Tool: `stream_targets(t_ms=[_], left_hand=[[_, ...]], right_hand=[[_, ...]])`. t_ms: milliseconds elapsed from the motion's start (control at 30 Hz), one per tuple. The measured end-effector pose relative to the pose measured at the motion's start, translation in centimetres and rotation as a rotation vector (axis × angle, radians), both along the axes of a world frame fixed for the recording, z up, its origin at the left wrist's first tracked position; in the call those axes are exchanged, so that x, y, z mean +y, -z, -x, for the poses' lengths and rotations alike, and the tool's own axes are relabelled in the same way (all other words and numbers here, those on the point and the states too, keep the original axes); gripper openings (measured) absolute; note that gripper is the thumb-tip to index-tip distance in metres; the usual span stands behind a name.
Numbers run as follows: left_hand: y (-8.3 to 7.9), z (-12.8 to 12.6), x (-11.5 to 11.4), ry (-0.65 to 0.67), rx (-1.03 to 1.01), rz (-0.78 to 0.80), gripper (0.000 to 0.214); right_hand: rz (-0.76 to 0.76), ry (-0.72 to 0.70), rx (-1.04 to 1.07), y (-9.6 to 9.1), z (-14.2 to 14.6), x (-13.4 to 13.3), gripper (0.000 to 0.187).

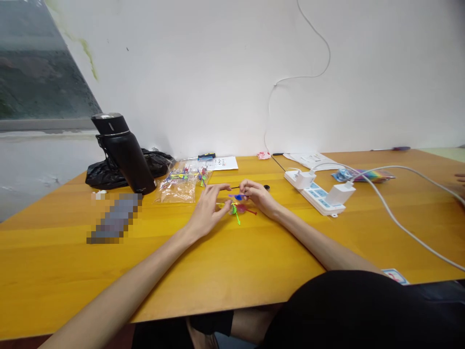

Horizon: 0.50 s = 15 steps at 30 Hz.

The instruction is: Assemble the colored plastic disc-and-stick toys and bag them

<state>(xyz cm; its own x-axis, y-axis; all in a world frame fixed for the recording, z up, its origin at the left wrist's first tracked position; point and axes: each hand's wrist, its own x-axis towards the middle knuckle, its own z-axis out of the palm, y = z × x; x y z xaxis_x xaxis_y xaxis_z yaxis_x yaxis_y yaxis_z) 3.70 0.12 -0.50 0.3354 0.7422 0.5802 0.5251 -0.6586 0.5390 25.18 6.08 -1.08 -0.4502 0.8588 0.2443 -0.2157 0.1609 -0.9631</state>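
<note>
A person's left hand [209,206] and right hand [258,196] meet over a cluster of coloured plastic pieces [239,207] at the middle of a yellow wooden table [232,261]. The right hand is closed, fingertips pinching a thin black rod [235,187] that runs level toward the left hand. The left hand is half curled, its forefinger at the rod's far end and its thumb against the cluster; whether it truly grips either cannot be told. The cluster, in blue, green, yellow and red, lies on the table just below the rod, between the two hands.

Just beyond the left hand lies a clear plastic bag [177,188] holding more small coloured pieces. To its left stands a black flask [123,155], lid on, with a crumpled black bag [105,175] behind it; what either holds is hidden. A screwdriver [206,156] and a sheet of paper [222,163] lie near the wall.

To the right, a white power strip [315,194] carries two white chargers, their cables trailing across the table. A rainbow-striped packet [368,175] lies beyond it. Another person's fingers [460,179] show at the right edge.
</note>
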Motion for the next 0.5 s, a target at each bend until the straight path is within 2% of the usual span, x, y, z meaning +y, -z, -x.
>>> stream_targets(t_ms=[133,233,367,500], left_hand=[[-0.1,-0.3,0.0,-0.017,-0.16,0.034,0.03],[0.4,-0.3,0.7,0.055,-0.353,0.16,0.024],[1.1,-0.1,1.6,0.148,-0.542,0.327,0.024],[1.1,-0.1,1.4,0.19,-0.519,0.344,0.024]], right_hand=[[-0.033,-0.033,-0.004,-0.1,0.6,-0.7,0.021],[-0.036,-0.108,-0.047,-0.3,0.9,-1.2,0.031],[0.034,-0.206,-0.075,-0.5,1.1,-1.7,0.051],[0.093,-0.172,-0.04,-0.7,1.3,-1.9,0.044]])
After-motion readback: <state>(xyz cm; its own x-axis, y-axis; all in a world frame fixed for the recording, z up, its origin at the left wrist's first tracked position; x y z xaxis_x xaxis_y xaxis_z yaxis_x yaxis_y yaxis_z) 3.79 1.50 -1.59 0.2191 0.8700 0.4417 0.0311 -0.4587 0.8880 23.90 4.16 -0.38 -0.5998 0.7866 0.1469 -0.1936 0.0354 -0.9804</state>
